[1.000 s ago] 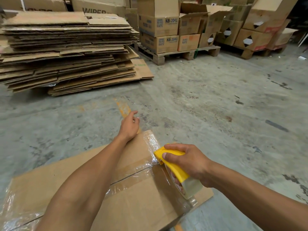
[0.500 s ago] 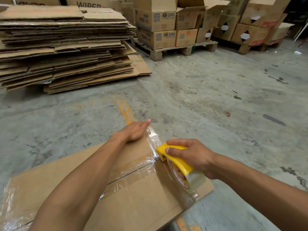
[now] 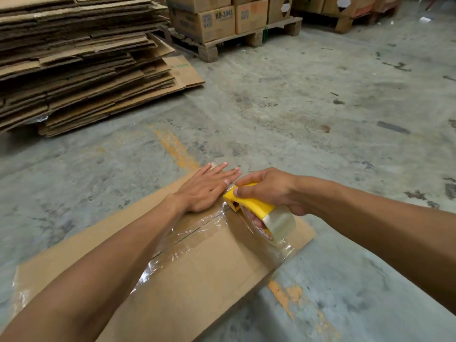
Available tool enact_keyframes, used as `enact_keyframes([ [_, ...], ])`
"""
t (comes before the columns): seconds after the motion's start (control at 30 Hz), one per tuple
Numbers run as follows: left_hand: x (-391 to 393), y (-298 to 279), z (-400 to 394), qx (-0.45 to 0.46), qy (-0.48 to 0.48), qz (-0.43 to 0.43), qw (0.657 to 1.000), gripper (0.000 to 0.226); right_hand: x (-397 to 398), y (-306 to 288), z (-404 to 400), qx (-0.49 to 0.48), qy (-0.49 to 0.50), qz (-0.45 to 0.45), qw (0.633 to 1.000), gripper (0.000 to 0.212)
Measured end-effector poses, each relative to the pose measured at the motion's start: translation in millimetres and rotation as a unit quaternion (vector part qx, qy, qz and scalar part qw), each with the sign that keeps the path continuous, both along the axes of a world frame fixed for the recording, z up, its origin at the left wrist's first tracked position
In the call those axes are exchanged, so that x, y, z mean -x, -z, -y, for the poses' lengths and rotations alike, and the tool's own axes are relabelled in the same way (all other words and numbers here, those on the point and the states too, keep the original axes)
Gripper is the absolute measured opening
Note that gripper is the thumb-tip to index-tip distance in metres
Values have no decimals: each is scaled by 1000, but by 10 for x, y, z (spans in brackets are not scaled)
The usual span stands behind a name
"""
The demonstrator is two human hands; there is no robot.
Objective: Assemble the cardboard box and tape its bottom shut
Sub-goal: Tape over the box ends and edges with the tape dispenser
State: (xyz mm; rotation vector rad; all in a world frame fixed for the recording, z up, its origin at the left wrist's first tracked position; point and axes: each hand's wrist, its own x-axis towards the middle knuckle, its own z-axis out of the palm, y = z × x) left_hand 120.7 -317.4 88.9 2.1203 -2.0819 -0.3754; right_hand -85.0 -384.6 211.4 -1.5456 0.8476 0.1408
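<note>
Left hand (image 3: pixel 206 188) palm down, fingers straight and held together, pointing forward and slightly right — flat, nothing gripped. Left forearm stretched long from lower left of view, elbow out of frame, wrist nearly straight. Right hand (image 3: pixel 269 191) curled closed in a grip — thumb on the near side, knuckles up, fingertips tucked underneath and partly hidden. Right forearm entering from right edge, angled toward centre, wrist bent slightly down. Both forearms bare. Hands just beside each other, left fingertips close to right thumb; contact between them not resolvable.
</note>
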Motion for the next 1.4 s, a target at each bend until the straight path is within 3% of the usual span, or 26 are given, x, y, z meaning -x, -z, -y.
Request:
enact_keyframes([
  [0.1, 14, 1, -5, 4, 2, 16, 1000, 50, 103, -3, -16, 20, -2, 4, 1000, 7],
  [0.23, 18, 3, -28, 10, -3, 24, 1000, 50, 621, -30, -128, 15, 10, -9, 1000, 31],
  [0.47, 7, 0, -31, 12, 10, 41, 999, 50, 1469, -203, -329, -22, 55, -28, 998, 27],
  [1.07, 90, -53, -56, -5, 21, 77, 997, 52, 1838, 219, -580, -42, 76, -8, 996, 30],
  [1.23, 307, -159, -66, -35, -19, 124, 991, 54, 1873, 330, -559, -14, 74, -6, 997, 31],
  [1.3, 554, -205, -137, 5, 13, 129, 992, 58, 1887, 362, -549, -10, 66, -2, 998, 32],
  [1.4, 1169, -262, -258, 0, 143, 57, 988, 64, 1888, 389, -543, -18, 73, 9, 997, 32],
])
